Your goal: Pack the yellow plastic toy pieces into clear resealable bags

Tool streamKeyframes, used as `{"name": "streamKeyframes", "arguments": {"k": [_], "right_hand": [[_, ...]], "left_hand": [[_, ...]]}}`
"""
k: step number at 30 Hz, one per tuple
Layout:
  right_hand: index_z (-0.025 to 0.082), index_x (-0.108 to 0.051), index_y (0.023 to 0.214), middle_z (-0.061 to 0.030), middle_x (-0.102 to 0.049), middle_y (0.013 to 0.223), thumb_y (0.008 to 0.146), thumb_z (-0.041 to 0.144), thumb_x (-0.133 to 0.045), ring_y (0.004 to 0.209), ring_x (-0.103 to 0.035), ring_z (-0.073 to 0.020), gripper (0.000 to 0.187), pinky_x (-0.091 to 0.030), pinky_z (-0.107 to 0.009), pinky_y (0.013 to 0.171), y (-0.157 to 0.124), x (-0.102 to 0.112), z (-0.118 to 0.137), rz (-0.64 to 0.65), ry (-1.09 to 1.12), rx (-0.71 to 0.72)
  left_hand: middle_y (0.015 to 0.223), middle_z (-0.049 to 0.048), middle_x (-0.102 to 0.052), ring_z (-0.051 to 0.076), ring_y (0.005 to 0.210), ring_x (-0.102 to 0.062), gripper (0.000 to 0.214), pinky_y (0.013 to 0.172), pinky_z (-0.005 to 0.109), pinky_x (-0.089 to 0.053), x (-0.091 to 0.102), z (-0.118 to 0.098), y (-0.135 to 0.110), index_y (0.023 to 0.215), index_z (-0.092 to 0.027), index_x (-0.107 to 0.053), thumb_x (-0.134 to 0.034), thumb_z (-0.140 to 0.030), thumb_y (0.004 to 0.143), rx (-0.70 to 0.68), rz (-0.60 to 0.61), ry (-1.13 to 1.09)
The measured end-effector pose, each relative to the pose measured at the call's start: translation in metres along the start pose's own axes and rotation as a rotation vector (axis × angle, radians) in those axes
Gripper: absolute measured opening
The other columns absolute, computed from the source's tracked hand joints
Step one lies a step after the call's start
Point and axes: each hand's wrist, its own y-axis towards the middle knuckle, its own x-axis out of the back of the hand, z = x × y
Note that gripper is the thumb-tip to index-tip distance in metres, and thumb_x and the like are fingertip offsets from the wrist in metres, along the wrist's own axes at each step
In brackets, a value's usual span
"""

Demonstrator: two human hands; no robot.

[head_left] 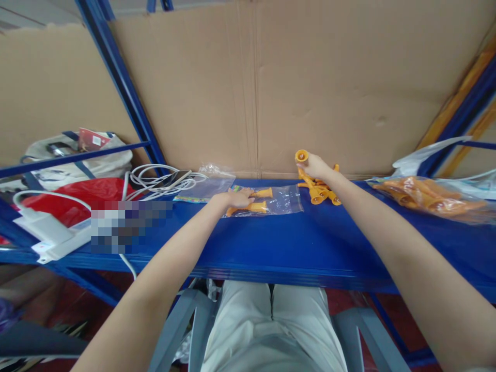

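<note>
My right hand (315, 166) is closed round an orange plastic trumpet-shaped piece (301, 156), its flared end poking up above my fist. Just below that hand lies a small heap of the same orange pieces (323, 194) on the blue shelf (294, 243). My left hand (235, 198) rests on the mouth of a clear plastic bag (284, 200) that lies flat on the shelf with two orange pieces (258, 206) inside; its fingers press on the bag's opening.
A large clear bag full of orange pieces (426, 196) lies at the right. A stack of flat clear bags (207, 187), coiled white cables (158, 181) and a white power adapter (42, 227) lie to the left. Cardboard (271, 88) backs the shelf. A red bag (77, 194) sits far left.
</note>
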Motion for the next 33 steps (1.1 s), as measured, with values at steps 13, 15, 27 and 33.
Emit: {"name": "streamKeyframes", "arguments": {"k": [13, 15, 27, 33], "right_hand": [[0.013, -0.07, 0.094, -0.0084, -0.071, 0.086, 0.078, 0.018, -0.06, 0.073, -0.062, -0.0181, 0.02, -0.041, -0.026, 0.061, -0.041, 0.089, 0.028, 0.519, -0.244, 0.015], [0.013, -0.071, 0.087, -0.0083, -0.071, 0.08, 0.075, 0.017, -0.063, 0.069, -0.062, -0.0179, 0.015, -0.04, -0.025, 0.057, -0.046, 0.092, 0.029, 0.594, -0.261, -0.027], [0.013, -0.069, 0.077, -0.0045, -0.067, 0.066, 0.072, 0.024, -0.064, 0.053, -0.054, -0.0109, 0.013, -0.036, -0.022, 0.048, -0.071, 0.083, 0.034, 0.642, -0.137, -0.003], [0.016, -0.071, 0.077, -0.0045, -0.071, 0.075, 0.07, 0.022, -0.065, 0.064, -0.062, -0.0141, 0.011, -0.043, -0.022, 0.057, -0.074, 0.059, 0.041, 0.61, 0.055, 0.06]], "left_hand": [[0.154, 0.0027, -0.032, 0.021, 0.141, -0.029, 0.068, 0.113, 0.037, -0.026, 0.033, -0.065, 0.022, 0.136, -0.028, -0.047, -0.051, -0.004, 0.072, -0.506, -0.16, 0.151], [0.155, 0.0021, -0.028, 0.023, 0.143, -0.022, 0.066, 0.114, 0.048, -0.022, 0.034, -0.078, 0.022, 0.129, -0.03, -0.053, -0.047, 0.001, 0.071, -0.488, -0.103, 0.203], [0.127, 0.0086, -0.052, 0.028, 0.132, -0.038, 0.025, 0.106, 0.065, -0.023, 0.049, -0.087, 0.027, 0.083, -0.016, -0.057, -0.048, 0.003, 0.069, -0.488, -0.13, 0.216], [0.119, 0.0076, -0.053, 0.025, 0.121, -0.045, 0.026, 0.104, 0.063, -0.027, 0.059, -0.08, 0.024, 0.083, -0.016, -0.057, -0.044, 0.002, 0.07, -0.503, -0.171, 0.197]]}}
